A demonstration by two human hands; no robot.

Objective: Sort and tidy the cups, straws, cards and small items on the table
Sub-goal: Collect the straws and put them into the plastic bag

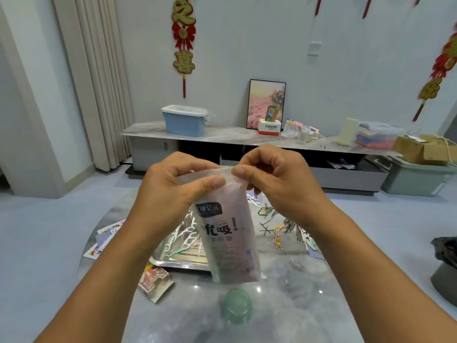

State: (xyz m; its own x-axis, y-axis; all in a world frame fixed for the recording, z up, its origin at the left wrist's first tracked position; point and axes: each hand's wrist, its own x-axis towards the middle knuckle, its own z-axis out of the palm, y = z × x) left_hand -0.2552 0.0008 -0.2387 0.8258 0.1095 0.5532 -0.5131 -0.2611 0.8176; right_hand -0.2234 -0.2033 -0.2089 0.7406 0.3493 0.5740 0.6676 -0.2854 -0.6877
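One translucent pouch (228, 241) with black print is held upright above the worktop (309, 305), pinched at its top edge by both hands. Left hand (173, 186): thumb and curled fingers (217, 180) are clamped on the top left of the pouch. Right hand (279, 179): thumb and forefinger are pinched on the top right corner.

Below the pouch, one steel tray (183, 262) is seen, loaded with white floss picks (181, 240); count can't be told. One green cup (236, 305) is set near the front edge, blurred. One opened card box (154, 280) lies just left of the tray. Playing cards (106, 237) are scattered at both sides, several at least. A loose pile of hairpins (289, 225) and paper clips (295, 264) is spread on the right.

Worktop is glossy grey marble, rounded. Behind it: a low cabinet (222, 137) with one blue bin (184, 121), one framed picture (267, 103), pale walls, red hangings (184, 43).
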